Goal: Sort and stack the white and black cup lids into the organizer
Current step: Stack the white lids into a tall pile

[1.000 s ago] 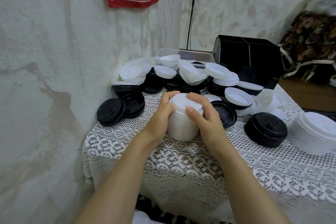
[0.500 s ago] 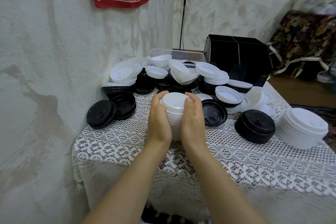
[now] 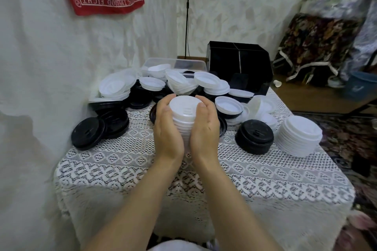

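Both hands cupped one stack of white lids (image 3: 183, 113) between them. The left hand (image 3: 167, 128) curved round its left side and the right hand (image 3: 205, 128) round its right, fingers bent against the ribbed edges and thumbs near the top lid. The palms hid the bottom of the stack, so I could not tell whether it rested on the lace-covered table (image 3: 132, 167) or was lifted off it.

The stack sat well in front of the black organizer (image 3: 240, 63) and a little to its left. The organizer stood at the table's far edge, its compartments dark. A heap of loose lids (image 3: 183, 81) – white ones tumbled over black – lay in front of the organizer and to its left, between it and the hands. In front of the organizer, nearer the person, stood a short black stack (image 3: 254, 136), with a taller white stack (image 3: 298, 136) just beside it on the right. Far to the organizer's left and in front of it, a few black lids (image 3: 87, 132) leaned on each other. A clear tub (image 3: 175, 63) sat just left of the organizer.
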`<action>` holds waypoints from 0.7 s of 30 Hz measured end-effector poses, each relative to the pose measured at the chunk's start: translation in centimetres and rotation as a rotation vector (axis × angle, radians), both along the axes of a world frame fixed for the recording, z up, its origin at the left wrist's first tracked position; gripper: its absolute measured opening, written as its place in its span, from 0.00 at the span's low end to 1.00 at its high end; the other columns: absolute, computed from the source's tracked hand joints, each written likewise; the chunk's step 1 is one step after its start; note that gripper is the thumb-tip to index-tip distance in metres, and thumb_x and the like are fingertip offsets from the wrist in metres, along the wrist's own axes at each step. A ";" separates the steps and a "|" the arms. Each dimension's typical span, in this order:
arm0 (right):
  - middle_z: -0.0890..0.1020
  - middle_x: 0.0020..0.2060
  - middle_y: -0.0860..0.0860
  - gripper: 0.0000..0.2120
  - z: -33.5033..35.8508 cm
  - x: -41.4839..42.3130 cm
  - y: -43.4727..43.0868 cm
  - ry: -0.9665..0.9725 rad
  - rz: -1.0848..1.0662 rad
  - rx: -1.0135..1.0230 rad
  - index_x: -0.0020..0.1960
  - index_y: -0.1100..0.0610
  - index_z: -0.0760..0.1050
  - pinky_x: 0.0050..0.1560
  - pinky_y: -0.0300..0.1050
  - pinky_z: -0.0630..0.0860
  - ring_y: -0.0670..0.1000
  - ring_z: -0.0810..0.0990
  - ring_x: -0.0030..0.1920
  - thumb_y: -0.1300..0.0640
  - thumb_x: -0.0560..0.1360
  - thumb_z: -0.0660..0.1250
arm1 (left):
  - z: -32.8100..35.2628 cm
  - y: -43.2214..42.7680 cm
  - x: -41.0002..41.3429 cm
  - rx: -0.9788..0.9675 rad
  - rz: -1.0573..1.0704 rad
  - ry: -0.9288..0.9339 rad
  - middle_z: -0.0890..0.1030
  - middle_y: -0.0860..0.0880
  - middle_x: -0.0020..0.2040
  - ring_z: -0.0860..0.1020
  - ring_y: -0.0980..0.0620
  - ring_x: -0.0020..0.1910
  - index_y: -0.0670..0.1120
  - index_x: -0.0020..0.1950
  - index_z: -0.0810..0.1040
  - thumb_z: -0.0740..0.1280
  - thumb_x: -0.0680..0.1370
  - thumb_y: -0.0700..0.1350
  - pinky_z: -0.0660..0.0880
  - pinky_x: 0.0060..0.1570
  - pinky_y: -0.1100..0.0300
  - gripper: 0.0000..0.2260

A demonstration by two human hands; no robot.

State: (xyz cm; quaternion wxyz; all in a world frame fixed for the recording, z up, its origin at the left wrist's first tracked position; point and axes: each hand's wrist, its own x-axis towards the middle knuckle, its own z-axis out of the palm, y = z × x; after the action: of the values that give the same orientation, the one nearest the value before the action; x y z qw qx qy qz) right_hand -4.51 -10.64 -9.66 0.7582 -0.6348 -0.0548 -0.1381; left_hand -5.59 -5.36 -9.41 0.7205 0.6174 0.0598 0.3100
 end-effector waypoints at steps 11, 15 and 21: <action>0.80 0.44 0.40 0.10 4.1 0.3 -10.6 -0.069 -0.186 -0.110 0.51 0.43 0.74 0.48 0.40 0.75 0.39 0.78 0.47 0.45 0.76 0.56 | 3.0 -9.3 0.1 -0.052 -0.323 -0.049 0.75 0.51 0.62 0.75 0.56 0.59 0.55 0.61 0.70 0.50 0.84 0.46 0.73 0.57 0.62 0.12; 0.79 0.44 0.40 0.09 4.7 0.6 -14.7 -0.079 -0.278 -0.132 0.50 0.44 0.74 0.49 0.41 0.74 0.38 0.77 0.47 0.48 0.77 0.55 | 3.6 -13.1 0.9 -0.036 -0.414 -0.016 0.74 0.58 0.58 0.75 0.64 0.55 0.56 0.63 0.68 0.49 0.84 0.47 0.71 0.53 0.67 0.12; 0.78 0.47 0.38 0.10 5.5 1.9 -19.9 -0.034 -0.343 -0.091 0.52 0.46 0.75 0.39 0.27 0.70 0.32 0.76 0.45 0.54 0.81 0.55 | 4.6 -17.8 2.7 -0.016 -0.543 0.056 0.74 0.49 0.63 0.74 0.53 0.60 0.51 0.68 0.67 0.50 0.84 0.46 0.73 0.59 0.58 0.14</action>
State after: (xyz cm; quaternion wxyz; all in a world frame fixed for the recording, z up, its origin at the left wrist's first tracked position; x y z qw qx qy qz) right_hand -2.66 -30.58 -4.18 0.6929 -0.6662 0.0354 -0.2735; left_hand -2.91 -23.13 -4.83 0.7802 0.6134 -0.0854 0.0879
